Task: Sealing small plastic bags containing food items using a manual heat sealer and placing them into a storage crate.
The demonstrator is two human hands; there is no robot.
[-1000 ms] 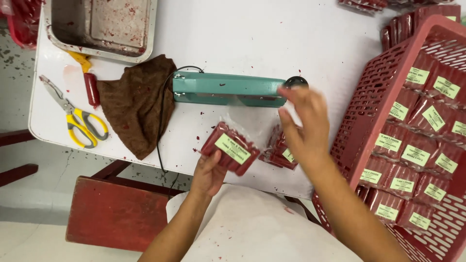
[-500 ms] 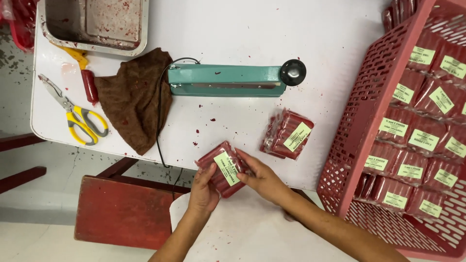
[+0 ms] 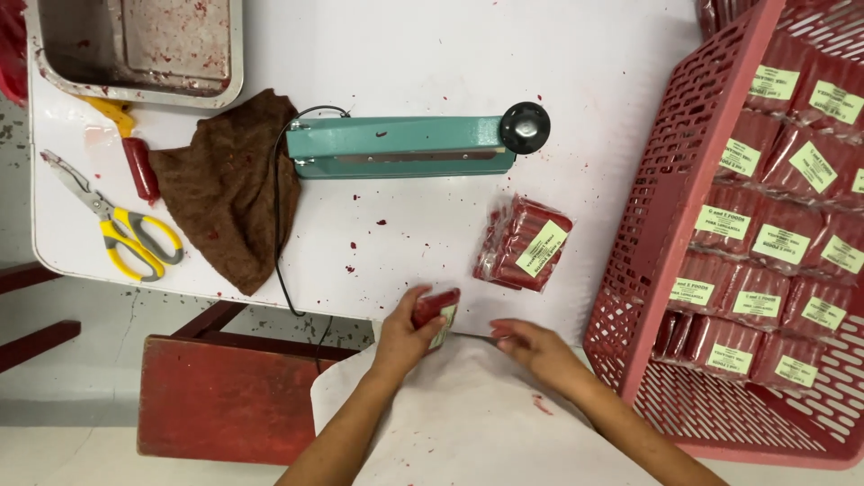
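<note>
My left hand (image 3: 405, 338) grips a clear pack of red sausages (image 3: 436, 310) with a pale label, held on edge at the near rim of the white table (image 3: 432, 54). Beside it my right hand (image 3: 533, 346) hovers with loose, parted fingers and nothing in it. A second labelled sausage pack (image 3: 526, 245) lies flat on the table just beyond both hands. A teal heat sealer (image 3: 405, 146) with a black knob stretches across the table's middle.
A red plastic crate (image 3: 670, 193) at the right holds several labelled packs. A brown cloth (image 3: 229, 184), yellow-handled scissors (image 3: 121, 229) and a stained metal tray (image 3: 135, 49) sit at the left. A red stool (image 3: 225, 396) stands below. White cloth (image 3: 468, 423) covers my lap.
My hands drew back toward the table's near edge. The pack turned from flat to on edge in my left hand, and my right hand came off it.
</note>
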